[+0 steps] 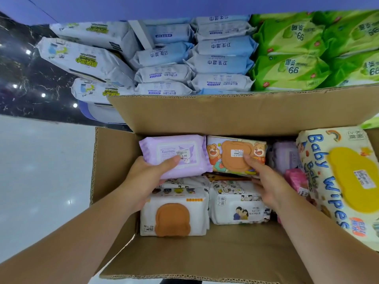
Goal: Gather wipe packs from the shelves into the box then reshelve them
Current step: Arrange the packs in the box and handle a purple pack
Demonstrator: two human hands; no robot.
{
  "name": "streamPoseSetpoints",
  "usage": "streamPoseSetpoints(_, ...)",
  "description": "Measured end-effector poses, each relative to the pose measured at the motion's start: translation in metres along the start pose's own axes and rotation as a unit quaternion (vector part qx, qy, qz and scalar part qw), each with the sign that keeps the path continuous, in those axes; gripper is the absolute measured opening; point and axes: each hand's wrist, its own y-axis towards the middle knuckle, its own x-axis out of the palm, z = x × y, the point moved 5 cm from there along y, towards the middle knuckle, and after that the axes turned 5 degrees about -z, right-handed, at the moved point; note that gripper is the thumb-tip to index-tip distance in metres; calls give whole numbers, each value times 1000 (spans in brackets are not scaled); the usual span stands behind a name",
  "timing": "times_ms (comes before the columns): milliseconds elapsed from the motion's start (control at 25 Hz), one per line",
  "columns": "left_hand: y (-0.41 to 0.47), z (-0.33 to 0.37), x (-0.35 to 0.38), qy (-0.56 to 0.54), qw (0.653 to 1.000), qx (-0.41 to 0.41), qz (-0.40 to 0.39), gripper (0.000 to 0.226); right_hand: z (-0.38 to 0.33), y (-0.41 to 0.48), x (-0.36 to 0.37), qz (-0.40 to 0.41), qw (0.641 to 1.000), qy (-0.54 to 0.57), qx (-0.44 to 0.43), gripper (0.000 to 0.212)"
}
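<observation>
While both packs lie at the centre of the frame inside the cardboard box, the purple pack is gripped by the left hand, thumb on top and fingers hidden beneath, and the bear-print pack is held likewise by the right hand, thumb pressed on its orange lid. Each pack is judged light, soft and yielding, with slick film that may slide. The rigid lid is judged the surest purchase, so a hold across the near edge, thumb on the lid, is advised. Blue shelved packs are seen stacked across the upper frame.
</observation>
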Motion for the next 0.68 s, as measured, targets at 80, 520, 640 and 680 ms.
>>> streamPoseSetpoints(80, -2, -1, -3, -1, 1000, 11, 4, 35, -2, -5, -5, 3, 997, -82, -1, 63)
streamPoseSetpoints(520, -14, -4, -10, 24, 998, 51, 3, 42, -19, -20, -3, 7, 986, -144, -79, 43)
streamPoseSetpoints(640, -36, 3, -13, -1, 998, 57, 20, 42, -31, -55, 1, 37, 987, -99, -125, 37)
streamPoseSetpoints(680, -48, 8, -14, 2, 998, 61, 25, 42, -34, -71, 3, 43, 987, -91, -129, 40)
